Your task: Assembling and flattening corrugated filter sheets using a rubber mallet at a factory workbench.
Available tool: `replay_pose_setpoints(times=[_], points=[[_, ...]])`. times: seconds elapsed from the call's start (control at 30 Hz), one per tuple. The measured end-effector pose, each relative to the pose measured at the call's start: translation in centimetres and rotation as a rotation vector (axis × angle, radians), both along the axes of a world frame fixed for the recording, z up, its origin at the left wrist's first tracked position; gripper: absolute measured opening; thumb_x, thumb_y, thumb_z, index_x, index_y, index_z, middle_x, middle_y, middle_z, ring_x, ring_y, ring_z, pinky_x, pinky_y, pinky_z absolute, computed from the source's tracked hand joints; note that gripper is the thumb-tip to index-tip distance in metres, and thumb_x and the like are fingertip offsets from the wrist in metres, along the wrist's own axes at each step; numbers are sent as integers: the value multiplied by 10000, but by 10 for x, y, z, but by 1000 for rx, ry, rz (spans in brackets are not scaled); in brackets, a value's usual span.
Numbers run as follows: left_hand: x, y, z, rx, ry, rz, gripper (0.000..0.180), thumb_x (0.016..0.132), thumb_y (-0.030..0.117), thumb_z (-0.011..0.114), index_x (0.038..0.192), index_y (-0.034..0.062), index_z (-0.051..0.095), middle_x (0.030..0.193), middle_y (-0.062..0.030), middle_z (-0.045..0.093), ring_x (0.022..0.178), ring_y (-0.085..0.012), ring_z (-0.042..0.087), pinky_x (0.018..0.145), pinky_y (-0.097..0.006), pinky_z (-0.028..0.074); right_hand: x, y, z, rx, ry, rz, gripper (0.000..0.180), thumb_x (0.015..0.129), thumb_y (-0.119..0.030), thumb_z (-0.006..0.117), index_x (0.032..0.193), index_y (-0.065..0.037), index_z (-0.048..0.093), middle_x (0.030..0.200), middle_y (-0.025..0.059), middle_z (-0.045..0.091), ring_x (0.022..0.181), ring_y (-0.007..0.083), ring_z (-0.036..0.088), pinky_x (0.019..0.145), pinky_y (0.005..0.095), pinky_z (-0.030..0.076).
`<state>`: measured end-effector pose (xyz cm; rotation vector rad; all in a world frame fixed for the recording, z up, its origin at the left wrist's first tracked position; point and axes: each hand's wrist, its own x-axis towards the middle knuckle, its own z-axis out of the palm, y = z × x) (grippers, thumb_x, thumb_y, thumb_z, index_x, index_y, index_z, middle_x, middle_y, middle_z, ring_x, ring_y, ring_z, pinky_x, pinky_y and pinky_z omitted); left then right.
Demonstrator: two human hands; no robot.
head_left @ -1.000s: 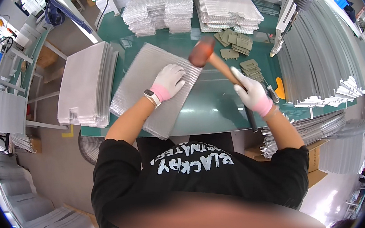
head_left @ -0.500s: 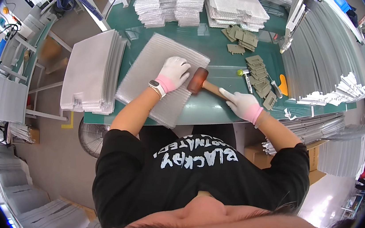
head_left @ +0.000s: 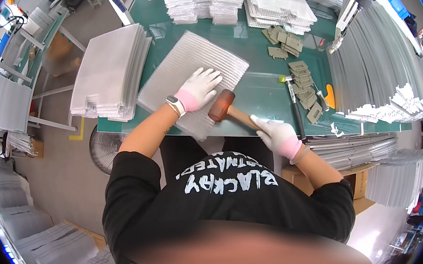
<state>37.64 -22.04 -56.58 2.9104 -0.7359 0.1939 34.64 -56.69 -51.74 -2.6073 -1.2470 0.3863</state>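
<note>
L hand (head_left: 199, 88), white glove w/ pink cuff, lies flat w/ fingers spread on a ribbed metal panel (head_left: 194, 78). Panel lies on the green bench (head_left: 257, 88), near edge, left of centre. R hand (head_left: 275, 134), same glove, fingers clenched round wooden handle of a mallet (head_left: 227, 109); brown head touches panel's right edge, just beside L hand. Far right on bench: grey brackets (head_left: 304, 82), a second hammer (head_left: 293, 97). Stack of panels (head_left: 110, 70) left of bench. Loose metal strips (head_left: 372, 71) far right.
</note>
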Motion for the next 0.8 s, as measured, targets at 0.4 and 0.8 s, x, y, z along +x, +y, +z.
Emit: replay_pose_setpoints(times=[0.4, 0.8], points=[[38, -11, -4, -190, -34, 73, 526, 925, 261, 598, 1396, 48, 501, 1469, -167, 476, 1406, -353, 386, 1189, -473, 271, 18, -12, 12, 364, 100, -174, 560, 943, -199, 614, 1480, -141, 465, 1017, 208, 687, 901, 388, 671, 802, 436, 530], [8, 99, 23, -157, 275, 976, 746, 882, 492, 670, 1350, -61, 495, 1300, -283, 577, 1193, -411, 582, 1032, -455, 468, 39, -68, 47, 30, 100, -18, 537, 854, -198, 695, 1381, -200, 592, 915, 160, 693, 812, 357, 673, 742, 416, 540]])
